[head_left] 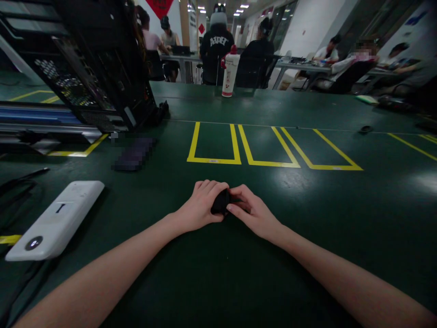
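Observation:
A small, dark, rounded object (221,202) is between my hands, low over the green table; its kind cannot be made out. My left hand (204,202) wraps round it from the left, with the fingers over the far side and the thumb on the near side. From the right, my right hand (251,208) pinches at its edge with thumb and fingertips. The fingers hide much of the object, and whether it rests on the table cannot be told.
Yellow tape outlines (215,161) mark the green table (225,282) beyond my hands. To the left are a white device (58,218), a blurred dark slab (134,155) and an open computer case (112,68). A white bottle (230,75) stands farther back; several people sit beyond.

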`<state>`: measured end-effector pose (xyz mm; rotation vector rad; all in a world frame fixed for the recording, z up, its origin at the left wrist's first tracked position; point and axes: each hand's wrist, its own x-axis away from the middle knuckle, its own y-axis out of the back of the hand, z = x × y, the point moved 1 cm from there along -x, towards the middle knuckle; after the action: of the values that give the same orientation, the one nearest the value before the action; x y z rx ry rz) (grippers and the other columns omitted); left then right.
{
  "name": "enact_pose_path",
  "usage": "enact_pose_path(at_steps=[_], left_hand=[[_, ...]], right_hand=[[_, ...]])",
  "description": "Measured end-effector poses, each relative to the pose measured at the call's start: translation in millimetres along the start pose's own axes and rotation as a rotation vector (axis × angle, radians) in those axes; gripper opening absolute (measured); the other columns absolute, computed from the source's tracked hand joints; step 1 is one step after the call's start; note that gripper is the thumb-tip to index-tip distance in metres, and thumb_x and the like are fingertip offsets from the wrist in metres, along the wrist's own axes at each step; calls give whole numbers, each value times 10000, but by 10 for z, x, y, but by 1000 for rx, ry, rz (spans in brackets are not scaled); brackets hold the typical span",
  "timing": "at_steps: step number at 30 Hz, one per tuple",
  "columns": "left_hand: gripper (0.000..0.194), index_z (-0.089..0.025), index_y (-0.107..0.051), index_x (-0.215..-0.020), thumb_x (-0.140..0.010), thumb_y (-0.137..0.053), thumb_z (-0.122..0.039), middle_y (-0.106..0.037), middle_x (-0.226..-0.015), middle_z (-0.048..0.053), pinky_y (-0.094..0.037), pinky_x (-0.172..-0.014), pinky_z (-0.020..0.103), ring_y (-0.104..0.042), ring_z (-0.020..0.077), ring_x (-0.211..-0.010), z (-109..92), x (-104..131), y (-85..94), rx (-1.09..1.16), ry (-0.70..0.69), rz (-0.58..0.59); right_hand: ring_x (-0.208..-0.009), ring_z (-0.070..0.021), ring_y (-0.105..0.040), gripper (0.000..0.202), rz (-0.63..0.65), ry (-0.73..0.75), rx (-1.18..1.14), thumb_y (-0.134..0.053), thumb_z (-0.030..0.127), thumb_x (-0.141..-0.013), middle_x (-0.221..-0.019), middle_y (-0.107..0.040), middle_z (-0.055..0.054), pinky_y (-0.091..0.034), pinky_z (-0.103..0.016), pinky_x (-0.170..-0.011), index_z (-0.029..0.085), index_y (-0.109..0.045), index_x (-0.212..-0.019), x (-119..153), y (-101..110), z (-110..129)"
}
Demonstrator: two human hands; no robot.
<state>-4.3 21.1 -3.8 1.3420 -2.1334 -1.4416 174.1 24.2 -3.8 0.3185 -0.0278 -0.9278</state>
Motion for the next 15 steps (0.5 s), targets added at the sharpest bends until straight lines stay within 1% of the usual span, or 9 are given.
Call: enact_pose_path(at_steps=[2,5,7,9,10,12,15], left_hand=[[579,-215,-339,-1163,-681,-659,-198,-515,-1083,55,-326,-875,391,-479,239,-979,6,-13,-16,-4,8,-13],[582,-232,-335,-1162,-680,-658,-195,-514,-1082,47,-329,-872,392,-483,236,-973,7,-23,-28,16,22,-10],[568,-233,-340,-1157,-687,-658,-202,-514,-1076,44,-335,-867,387,-486,232,-970,-10,-23,-14,16,19,-7],[538,-229,-350,-1145,-701,-654,-218,-516,-1061,43,-343,-857,382,-492,230,-961,-36,-22,16,6,14,-9],[527,-230,-346,-1153,-718,-643,-228,-512,-1075,46,-343,-866,384,-490,231,-979,-50,-21,30,11,19,15],[510,-229,-346,-1160,-736,-629,-240,-514,-1084,52,-347,-871,394,-494,235,-988,-72,-20,58,19,30,32],[524,-219,-340,-1176,-740,-629,-244,-514,-1102,66,-351,-874,403,-494,240,-998,-80,-20,71,22,48,39]], right_hand=[[-1029,-190,-501,263,-24,64,76,-541,179,-818,-1110,-457,-41,-505,-371,-853,250,-479,-1063,13,15,-8],[-1019,-188,-505,286,-24,101,111,-548,177,-811,-1109,-450,-44,-491,-382,-875,248,-468,-1077,14,23,-30],[-954,-175,-535,208,-39,80,72,-536,213,-827,-1042,-484,-35,-503,-369,-838,238,-479,-1025,-4,18,-44],[-882,-161,-559,107,-75,41,7,-509,253,-848,-964,-515,-23,-519,-336,-760,227,-483,-949,-31,6,-53],[-861,-158,-564,91,-87,17,-19,-502,270,-853,-942,-526,-19,-519,-324,-731,223,-475,-927,-44,-2,-54],[-847,-159,-566,131,-95,-34,-31,-501,292,-856,-937,-540,-23,-514,-317,-703,222,-455,-956,-63,-16,-50],[-843,-164,-558,180,-63,-84,18,-466,312,-875,-952,-545,-36,-508,-331,-702,220,-441,-1028,-66,-15,-32]])
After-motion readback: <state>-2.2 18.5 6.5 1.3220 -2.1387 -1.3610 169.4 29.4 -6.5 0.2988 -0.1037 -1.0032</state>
